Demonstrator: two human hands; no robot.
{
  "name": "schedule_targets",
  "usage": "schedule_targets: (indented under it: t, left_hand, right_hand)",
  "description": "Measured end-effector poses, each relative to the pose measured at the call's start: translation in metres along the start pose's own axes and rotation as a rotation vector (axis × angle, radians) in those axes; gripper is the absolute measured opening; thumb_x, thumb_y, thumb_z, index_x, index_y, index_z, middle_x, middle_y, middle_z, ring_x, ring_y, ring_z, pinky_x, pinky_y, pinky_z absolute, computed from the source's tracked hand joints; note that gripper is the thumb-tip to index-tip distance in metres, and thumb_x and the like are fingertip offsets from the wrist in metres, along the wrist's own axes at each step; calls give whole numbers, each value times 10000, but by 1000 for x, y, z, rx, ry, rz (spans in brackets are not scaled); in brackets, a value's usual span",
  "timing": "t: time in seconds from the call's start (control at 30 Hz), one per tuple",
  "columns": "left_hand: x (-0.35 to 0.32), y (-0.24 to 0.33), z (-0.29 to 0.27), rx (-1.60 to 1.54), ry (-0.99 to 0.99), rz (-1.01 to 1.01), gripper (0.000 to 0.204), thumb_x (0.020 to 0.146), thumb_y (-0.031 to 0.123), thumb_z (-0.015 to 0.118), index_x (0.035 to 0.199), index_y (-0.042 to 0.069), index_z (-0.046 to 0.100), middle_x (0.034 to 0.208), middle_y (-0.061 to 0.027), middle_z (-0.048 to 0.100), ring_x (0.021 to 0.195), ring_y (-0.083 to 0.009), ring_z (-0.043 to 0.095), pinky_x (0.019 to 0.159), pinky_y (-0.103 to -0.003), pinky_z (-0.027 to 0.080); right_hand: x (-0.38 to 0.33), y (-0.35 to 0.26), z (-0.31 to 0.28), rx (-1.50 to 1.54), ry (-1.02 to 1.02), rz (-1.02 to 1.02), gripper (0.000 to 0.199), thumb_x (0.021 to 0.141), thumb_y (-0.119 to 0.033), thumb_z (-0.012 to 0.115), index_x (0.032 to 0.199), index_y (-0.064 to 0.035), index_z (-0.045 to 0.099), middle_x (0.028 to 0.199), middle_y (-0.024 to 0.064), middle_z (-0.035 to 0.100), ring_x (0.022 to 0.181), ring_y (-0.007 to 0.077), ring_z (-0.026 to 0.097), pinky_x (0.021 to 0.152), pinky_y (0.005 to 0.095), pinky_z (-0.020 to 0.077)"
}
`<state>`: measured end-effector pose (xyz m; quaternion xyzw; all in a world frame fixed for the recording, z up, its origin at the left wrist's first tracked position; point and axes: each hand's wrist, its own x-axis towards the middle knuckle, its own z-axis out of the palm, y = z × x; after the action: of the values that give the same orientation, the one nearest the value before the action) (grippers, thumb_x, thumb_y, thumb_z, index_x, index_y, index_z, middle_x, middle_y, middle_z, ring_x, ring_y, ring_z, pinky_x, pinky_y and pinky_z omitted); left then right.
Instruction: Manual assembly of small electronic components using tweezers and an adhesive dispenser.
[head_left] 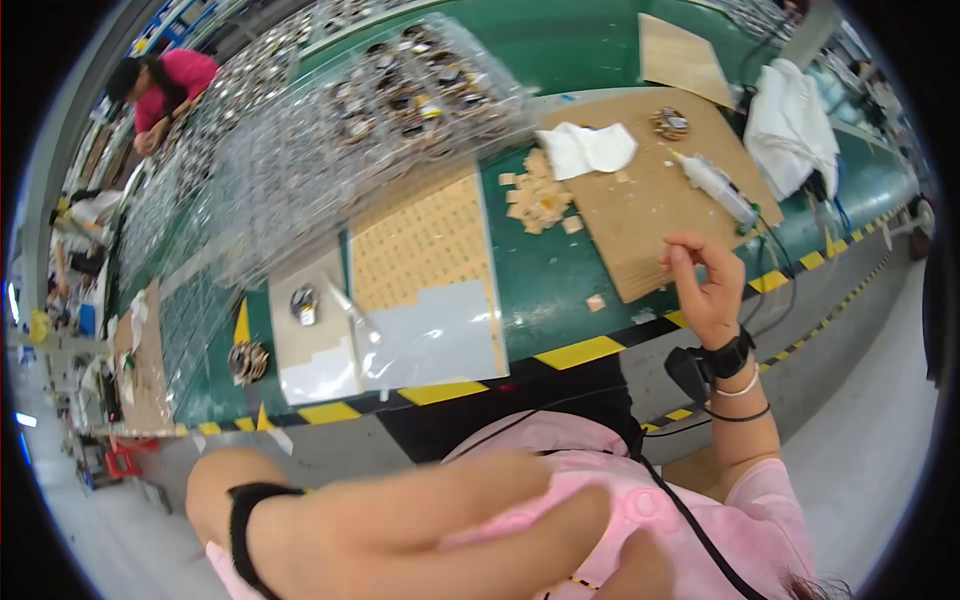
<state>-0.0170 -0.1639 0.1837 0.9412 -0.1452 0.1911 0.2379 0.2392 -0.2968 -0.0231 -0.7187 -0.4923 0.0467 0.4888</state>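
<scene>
My left hand [430, 525], blurred and very near the camera, reaches across the lower middle in front of my pink shirt. Its fingers look stretched and apart, with nothing seen in them. Over the near right edge of the brown board [640, 225] is my right hand [708, 278], fingers curled and thumb tip close to them. Anything pinched there is too small to make out. The dispensing syringe [715, 188] lies on the board, beyond that hand. A small round coil-like part [670, 123] and a white cloth [590, 150] rest farther back on the board.
Small tan squares [538, 195] are heaped left of the board. Clear plastic trays [300, 150] hold round parts. A sheet of tan stickers [420, 245] and a white pen-like tool [352, 308] lie near the striped edge. Cables [790, 290] hang at right; another person [172, 90] works far left.
</scene>
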Motion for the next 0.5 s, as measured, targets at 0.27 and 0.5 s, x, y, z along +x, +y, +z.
schedule_targets:
  t: [0.27, 0.5]
  left_hand:
    - [-77, -61, -1, 231, 180, -409, 191, 734, -28, 600, 873, 96, 640, 879, -71, 620, 759, -244, 606, 684, -344, 479]
    - [-187, -125, 30, 266, 143, -716, 254, 748, -58, 559, 941, 77, 653, 912, -97, 579, 778, -280, 589, 681, -372, 468]
  right_hand:
    - [21, -22, 26, 235, -91, -53, 123, 908, -4, 517, 984, 22, 610, 808, 76, 633, 735, 116, 605, 650, 225, 474]
    - [51, -73, 77, 334, -439, -181, 123, 871, 26, 528, 949, 16, 624, 781, 81, 638, 672, 122, 619, 593, 229, 484]
